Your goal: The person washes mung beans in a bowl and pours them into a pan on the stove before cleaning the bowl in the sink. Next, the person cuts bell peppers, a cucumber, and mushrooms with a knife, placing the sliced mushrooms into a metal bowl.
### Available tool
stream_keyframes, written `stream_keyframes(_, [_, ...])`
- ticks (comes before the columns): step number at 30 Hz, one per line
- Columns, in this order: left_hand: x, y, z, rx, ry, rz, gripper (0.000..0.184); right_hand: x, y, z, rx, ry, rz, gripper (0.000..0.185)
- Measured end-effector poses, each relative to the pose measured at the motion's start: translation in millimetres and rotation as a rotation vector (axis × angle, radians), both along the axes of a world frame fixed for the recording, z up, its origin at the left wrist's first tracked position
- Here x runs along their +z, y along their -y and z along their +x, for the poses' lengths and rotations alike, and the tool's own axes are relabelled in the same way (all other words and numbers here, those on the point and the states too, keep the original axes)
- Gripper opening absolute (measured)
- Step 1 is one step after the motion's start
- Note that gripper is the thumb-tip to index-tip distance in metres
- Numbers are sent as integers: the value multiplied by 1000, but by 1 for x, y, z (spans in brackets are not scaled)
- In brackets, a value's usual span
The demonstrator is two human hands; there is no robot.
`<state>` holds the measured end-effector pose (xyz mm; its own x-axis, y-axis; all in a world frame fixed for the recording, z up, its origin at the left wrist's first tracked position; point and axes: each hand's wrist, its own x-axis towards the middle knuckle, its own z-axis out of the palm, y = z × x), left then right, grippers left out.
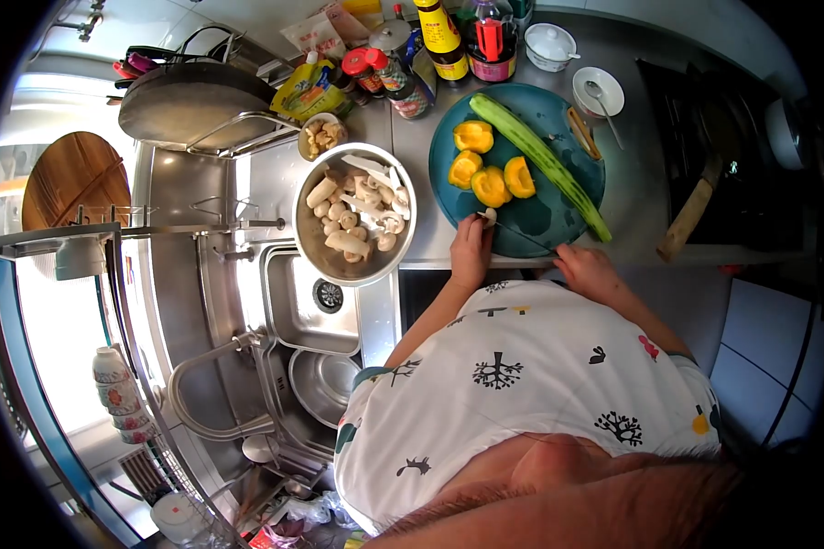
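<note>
Because the left hand (471, 252) pinches a small pale piece (490, 216), probably mushroom, close beside the knife (529, 240) gripped in the right hand (584, 273), a blade slip could nick fingertips. Piece sits near the person's side of the round green board (450, 123); a loosened pinch might let it roll onto the table (634, 201). Looks: off-white, small, partly covered by fingers; cut faces too small to tell. Yellow chunks (492, 186) lie just beyond, same board.

Seems to be home kitchen: has sink (293, 313) w/ tap (243, 428), stove (659, 114), sauce btls. (439, 41) & round chopping board (536, 105).
</note>
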<state>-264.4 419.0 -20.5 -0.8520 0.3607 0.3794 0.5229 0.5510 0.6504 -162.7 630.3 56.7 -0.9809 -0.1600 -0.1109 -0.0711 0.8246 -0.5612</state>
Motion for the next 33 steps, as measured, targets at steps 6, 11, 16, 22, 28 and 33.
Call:
stream_keyframes(6, [-8, 5, -4, 0, 51, 33, 23, 11, 18, -31, -11, 157, -23, 13])
stream_keyframes(11, [-5, 6, -1, -58, 20, 54, 23, -34, 34, -54, 23, 92, -47, 15])
stream_keyframes(16, [-7, 17, 5, -87, 16, 52, 21, -21, 21, -43, 31, 76, 10, 16])
stream_keyframes(22, [-11, 10, 4, -83, 2, -85, 16, -6, 13, -13, 16, 82, 21, 17])
stream_keyframes(28, [-16, 13, 5, -117, -62, -159, 14, 3, 14, -8, 14, 136, 16, 17])
stream_keyframes(33, [-17, 16, 1, -149, -78, -139, 14, -7, 24, -29, -1, 205, -11, 16])
